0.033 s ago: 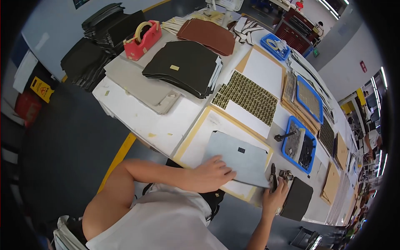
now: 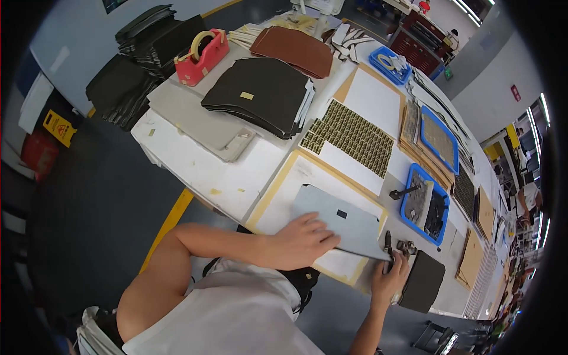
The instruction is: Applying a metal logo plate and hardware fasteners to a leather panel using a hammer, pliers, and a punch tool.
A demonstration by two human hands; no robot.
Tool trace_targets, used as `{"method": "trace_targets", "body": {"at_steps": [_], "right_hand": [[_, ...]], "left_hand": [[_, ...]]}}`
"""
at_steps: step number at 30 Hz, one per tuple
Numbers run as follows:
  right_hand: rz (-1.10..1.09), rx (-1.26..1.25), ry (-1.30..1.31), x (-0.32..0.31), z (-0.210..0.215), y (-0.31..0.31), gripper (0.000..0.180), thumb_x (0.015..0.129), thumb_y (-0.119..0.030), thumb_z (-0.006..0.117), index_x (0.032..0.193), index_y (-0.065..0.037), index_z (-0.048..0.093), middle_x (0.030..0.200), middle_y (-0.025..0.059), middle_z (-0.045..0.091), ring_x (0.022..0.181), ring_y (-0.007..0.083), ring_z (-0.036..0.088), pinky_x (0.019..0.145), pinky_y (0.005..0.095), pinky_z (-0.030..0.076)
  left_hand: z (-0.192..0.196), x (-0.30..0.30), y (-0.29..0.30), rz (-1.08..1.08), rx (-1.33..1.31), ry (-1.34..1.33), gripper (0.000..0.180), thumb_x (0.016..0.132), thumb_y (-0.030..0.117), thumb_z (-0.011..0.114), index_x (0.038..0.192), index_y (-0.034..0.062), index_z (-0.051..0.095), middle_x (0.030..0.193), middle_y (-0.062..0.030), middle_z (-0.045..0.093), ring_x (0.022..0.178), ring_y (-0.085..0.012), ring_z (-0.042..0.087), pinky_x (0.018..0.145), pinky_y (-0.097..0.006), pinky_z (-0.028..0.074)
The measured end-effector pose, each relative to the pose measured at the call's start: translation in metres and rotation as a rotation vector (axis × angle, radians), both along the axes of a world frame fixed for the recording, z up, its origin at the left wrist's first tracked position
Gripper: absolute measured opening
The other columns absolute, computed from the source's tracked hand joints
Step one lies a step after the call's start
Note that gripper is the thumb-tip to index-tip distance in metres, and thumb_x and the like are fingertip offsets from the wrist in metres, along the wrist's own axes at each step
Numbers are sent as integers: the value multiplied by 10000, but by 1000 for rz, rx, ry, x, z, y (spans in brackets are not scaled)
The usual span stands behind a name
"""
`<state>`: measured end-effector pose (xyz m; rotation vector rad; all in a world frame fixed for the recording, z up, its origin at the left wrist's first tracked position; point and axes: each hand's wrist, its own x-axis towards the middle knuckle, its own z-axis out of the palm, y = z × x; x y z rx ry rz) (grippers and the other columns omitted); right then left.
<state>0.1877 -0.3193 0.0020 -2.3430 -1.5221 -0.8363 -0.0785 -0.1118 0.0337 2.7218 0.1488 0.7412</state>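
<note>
A pale blue-grey sheet (image 2: 355, 228) with a small dark rectangle on it lies on a white board (image 2: 278, 207) edged with yellowish tape. My left hand (image 2: 305, 239) rests on its near left part, fingers stretched out and spread. My right hand (image 2: 390, 278) is at the sheet's near right corner, thumb and fingers curled toward each other. Whether they pinch the corner or a dark tool there is hidden. A black-handled tool (image 2: 387, 239) and small metal parts (image 2: 406, 246) lie just beyond those fingers.
A black pad (image 2: 423, 283) lies right of my right hand. Beyond it stands a blue tray (image 2: 439, 236) of dark pieces. Rows of small gold-black pieces (image 2: 355, 136), stacked black sheets (image 2: 254, 92), brown sheets (image 2: 293, 50) and a red tape dispenser (image 2: 203, 62) are farther off.
The blue-grey sheet has shifted slightly, its near right corner moving away from me and to the right. My left hand has slid a little the same way; my right hand has hardly moved.
</note>
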Motion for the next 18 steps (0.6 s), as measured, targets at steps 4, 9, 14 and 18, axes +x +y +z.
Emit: {"method": "trace_targets", "body": {"at_steps": [4,9,14,18], "right_hand": [[94,-78,1655,-34,21,26,626,721,10,829,1300,-5,592,1052,131,682,827,140,639,679,264,514],[831,150,2009,-100,30,57,466,720,98,839,1142,4,664,967,83,692,822,110,617,636,257,494],[800,341,1865,-123,50,68,53,945,-7,647,993,14,641,853,75,675,674,123,614,593,265,512],[784,353,1787,-115,39,64,228,947,-85,607,1153,12,591,946,122,678,641,170,631,530,275,505]], "left_hand": [[93,-13,39,40,-270,-216,278,849,25,686,1125,54,691,899,-103,709,794,-297,687,722,-407,538],[130,0,79,152,-701,-123,236,1045,149,568,1133,-51,658,911,-73,698,839,-95,610,759,-266,511],[121,12,96,153,-832,-103,243,1053,155,561,1119,-55,663,928,-24,699,847,-71,598,759,-254,508],[112,15,96,185,-881,-169,322,1024,207,572,1161,-72,655,912,-124,738,821,-151,672,792,-314,532]]}}
